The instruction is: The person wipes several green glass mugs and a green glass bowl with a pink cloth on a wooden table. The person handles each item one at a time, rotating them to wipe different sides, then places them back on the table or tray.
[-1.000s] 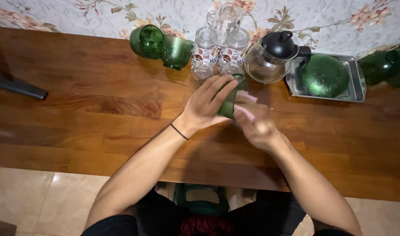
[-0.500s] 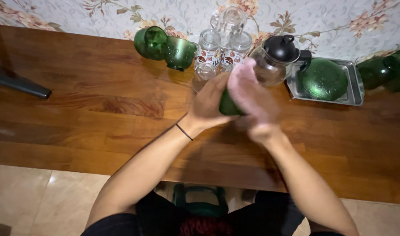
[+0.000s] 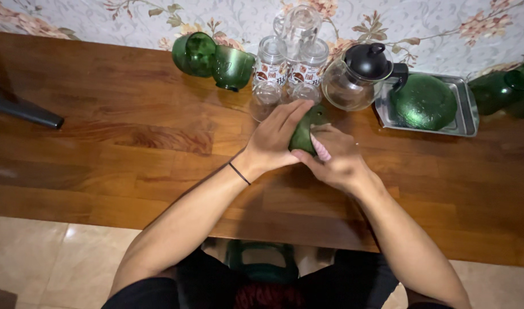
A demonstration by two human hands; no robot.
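Right now the left hand (image 3: 273, 140) grips a green cup (image 3: 305, 133) above the worktop (image 3: 130, 149), tilted toward the right hand (image 3: 336, 160), which presses a pink cloth (image 3: 321, 150) against it.

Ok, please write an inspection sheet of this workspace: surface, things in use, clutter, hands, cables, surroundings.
Surface: wooden table, glossy.
Things in use: green cup and pink cloth, held between both hands.
Clutter: two green cups, clear jars, glass teapot, green bowl upside down on metal tray.
Hands: left hand grips the cup; right hand presses the cloth on it.
Cables: nothing seen.
Surroundings: floral wallpaper, tiled floor.
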